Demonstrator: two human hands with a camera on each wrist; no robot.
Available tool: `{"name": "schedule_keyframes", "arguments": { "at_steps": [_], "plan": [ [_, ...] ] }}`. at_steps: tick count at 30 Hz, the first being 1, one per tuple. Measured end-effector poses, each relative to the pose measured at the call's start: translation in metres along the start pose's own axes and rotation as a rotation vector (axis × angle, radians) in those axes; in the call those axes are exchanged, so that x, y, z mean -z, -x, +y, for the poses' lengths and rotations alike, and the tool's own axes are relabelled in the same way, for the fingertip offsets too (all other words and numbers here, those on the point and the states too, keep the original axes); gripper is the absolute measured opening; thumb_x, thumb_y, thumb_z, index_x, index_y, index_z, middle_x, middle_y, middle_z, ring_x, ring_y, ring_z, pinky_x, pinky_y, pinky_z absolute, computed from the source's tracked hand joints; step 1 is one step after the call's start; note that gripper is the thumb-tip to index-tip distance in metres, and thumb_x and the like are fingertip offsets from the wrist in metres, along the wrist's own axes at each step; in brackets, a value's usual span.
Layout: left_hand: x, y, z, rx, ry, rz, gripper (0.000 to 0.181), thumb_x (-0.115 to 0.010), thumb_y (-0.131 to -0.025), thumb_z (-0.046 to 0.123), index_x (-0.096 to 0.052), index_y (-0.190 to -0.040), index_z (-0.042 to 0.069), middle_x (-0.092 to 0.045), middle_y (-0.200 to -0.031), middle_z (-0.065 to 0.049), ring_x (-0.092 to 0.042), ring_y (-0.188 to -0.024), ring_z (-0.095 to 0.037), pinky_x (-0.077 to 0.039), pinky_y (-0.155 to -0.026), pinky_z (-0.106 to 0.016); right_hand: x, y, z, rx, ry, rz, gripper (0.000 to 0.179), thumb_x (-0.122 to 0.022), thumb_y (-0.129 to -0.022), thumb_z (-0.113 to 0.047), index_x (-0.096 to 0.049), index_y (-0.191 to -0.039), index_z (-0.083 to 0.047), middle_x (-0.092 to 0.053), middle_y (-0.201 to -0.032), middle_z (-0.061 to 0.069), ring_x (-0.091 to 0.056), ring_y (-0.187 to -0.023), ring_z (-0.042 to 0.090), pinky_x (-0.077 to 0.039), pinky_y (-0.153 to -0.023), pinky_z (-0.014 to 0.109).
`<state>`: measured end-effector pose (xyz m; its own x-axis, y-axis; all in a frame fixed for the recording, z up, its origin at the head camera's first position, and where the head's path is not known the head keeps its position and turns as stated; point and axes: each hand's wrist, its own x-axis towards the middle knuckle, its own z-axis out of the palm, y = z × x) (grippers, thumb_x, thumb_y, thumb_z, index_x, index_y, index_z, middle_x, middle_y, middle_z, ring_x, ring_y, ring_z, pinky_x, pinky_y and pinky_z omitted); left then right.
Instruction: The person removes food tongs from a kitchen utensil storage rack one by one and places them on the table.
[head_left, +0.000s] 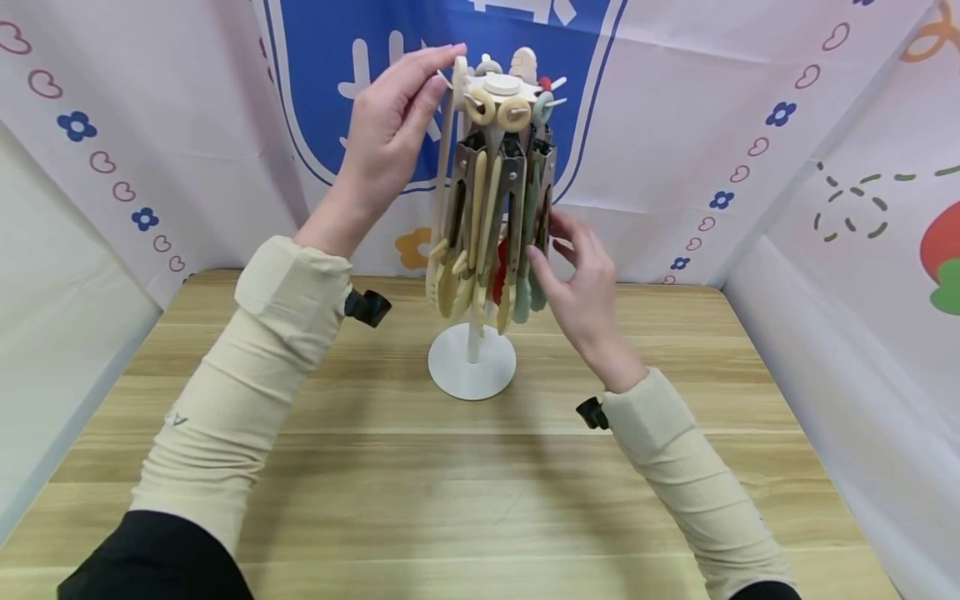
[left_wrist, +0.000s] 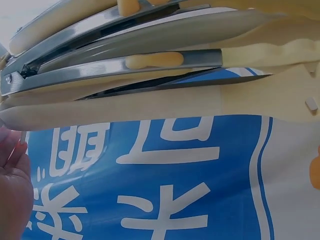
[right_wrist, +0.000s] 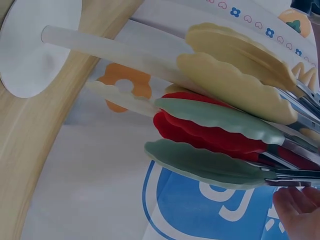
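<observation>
A white rotating utensil rack [head_left: 501, 86] carries several hanging kitchen tools. My left hand [head_left: 390, 112] is at the rack's upper left, thumb and fingers pinching the top of a cream-handled pasta server [head_left: 432, 279]; the same server's long handle [left_wrist: 150, 107] crosses the left wrist view, with fingertips at its end. Lower on the right side, my right hand [head_left: 581, 279] holds the green tongs [head_left: 537, 287], thumb in front and fingers behind. In the right wrist view the fingertips meet the metal arms of those tongs [right_wrist: 210, 165]. Red tongs [right_wrist: 210, 132] hang beside them.
The rack's round white base [head_left: 472, 379] stands on a wooden table [head_left: 465, 500] toward its back edge. Behind hangs a white cloth with a blue printed panel [head_left: 322, 100]. Cream tongs [right_wrist: 237, 85] and other tools hang close together around the pole [right_wrist: 115, 50].
</observation>
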<state>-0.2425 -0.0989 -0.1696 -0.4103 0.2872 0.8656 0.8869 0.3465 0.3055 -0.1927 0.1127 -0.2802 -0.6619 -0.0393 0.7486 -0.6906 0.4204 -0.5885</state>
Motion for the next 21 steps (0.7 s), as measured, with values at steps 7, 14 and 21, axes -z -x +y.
{"name": "schedule_keyframes", "arguments": {
  "at_steps": [7, 14, 21],
  "plan": [
    [0.000, 0.000, -0.001, -0.008, -0.058, 0.002, 0.030, -0.040, -0.096, 0.005, -0.054, -0.121, -0.005, -0.055, -0.124, -0.015, -0.045, -0.121, -0.011, -0.030, -0.103, -0.020, -0.005, 0.005, 0.006, -0.017, 0.019, -0.017, 0.045, -0.066, -0.083, -0.008, -0.049, -0.122, 0.006, -0.056, -0.112, 0.019, -0.056, -0.102, 0.025, -0.050, -0.085, 0.030],
    [0.004, -0.003, -0.006, -0.125, -0.159, -0.031, 0.031, -0.039, -0.097, 0.008, -0.053, -0.122, -0.005, -0.057, -0.120, -0.018, -0.046, -0.119, -0.018, -0.029, -0.104, -0.020, -0.004, 0.004, -0.016, -0.040, 0.014, -0.025, 0.044, -0.065, -0.081, 0.002, -0.047, -0.119, 0.015, -0.054, -0.110, 0.028, -0.055, -0.100, 0.036, -0.050, -0.083, 0.041],
    [0.007, -0.003, -0.005, -0.168, -0.200, -0.006, 0.030, -0.043, -0.096, 0.010, -0.057, -0.120, -0.002, -0.061, -0.115, -0.015, -0.050, -0.114, -0.020, -0.031, -0.102, -0.021, -0.004, 0.003, -0.020, -0.063, 0.008, -0.032, 0.043, -0.063, -0.080, 0.004, -0.046, -0.119, 0.015, -0.053, -0.111, 0.029, -0.055, -0.101, 0.037, -0.050, -0.084, 0.042]
  ]
}}
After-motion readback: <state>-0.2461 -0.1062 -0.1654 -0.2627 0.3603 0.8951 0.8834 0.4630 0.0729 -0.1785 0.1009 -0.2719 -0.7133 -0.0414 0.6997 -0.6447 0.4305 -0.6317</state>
